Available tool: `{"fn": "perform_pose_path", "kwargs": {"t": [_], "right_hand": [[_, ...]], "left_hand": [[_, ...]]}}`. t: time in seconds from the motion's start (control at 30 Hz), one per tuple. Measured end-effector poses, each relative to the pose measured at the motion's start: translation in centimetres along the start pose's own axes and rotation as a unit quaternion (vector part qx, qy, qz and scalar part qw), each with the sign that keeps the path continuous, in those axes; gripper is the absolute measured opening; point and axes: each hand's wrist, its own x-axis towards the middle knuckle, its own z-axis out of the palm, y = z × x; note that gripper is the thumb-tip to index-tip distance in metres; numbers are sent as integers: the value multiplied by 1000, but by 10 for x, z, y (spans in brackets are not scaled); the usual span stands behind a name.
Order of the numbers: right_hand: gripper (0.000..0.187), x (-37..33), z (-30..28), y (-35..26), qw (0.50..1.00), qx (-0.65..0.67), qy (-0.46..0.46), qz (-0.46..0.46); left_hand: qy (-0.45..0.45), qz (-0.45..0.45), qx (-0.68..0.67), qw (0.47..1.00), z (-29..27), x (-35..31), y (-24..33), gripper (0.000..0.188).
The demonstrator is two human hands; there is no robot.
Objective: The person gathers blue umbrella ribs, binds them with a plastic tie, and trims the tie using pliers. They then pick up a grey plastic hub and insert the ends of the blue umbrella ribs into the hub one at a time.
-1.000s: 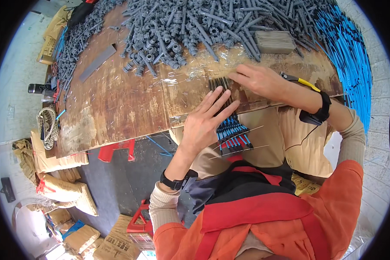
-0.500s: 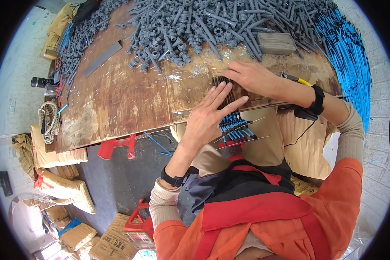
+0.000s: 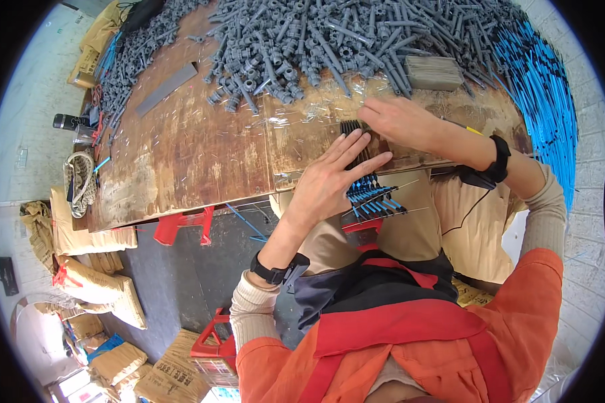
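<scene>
Quick update: the right hand [image 3: 400, 121] was over the tips half a second ago, and now it's back at their 1 o'clock side, so the dark ends [image 3: 350, 125] show again. My read: it's working along those ends one bit at a time, with the other hand as the clamp. Its fingers are curled in; can't tell if they're pinching anything. The left hand [image 3: 321, 181] is palm down, fingers stretched flat over the row and seemingly pressing it down.

The row itself is a flat bundle of slim black-and-blue tubes [image 3: 378, 199], side by side at the near edge of the worn brown wooden desk [image 3: 208, 148]. Long axis runs roughly 11 to 5 o'clock: dark ends point to 11 on the desk, blue ends hang past the edge toward 5, above the lap. Two thin straight rods [image 3: 417, 209] lie crosswise there, closer to 9-to-3, right ends tipped up.
</scene>
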Motion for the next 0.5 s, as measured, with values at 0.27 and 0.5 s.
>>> {"fn": "perform_pose_path", "kwargs": {"t": [0.27,0.5], "right_hand": [[62,-38,-14,-84,848,526,9,-60],[35,-36,16,-111,844,461,243,124]], "left_hand": [[22,0,-58,998,5,-16,0,66],[30,-43,-213,976,2,-14,15,52]]}}
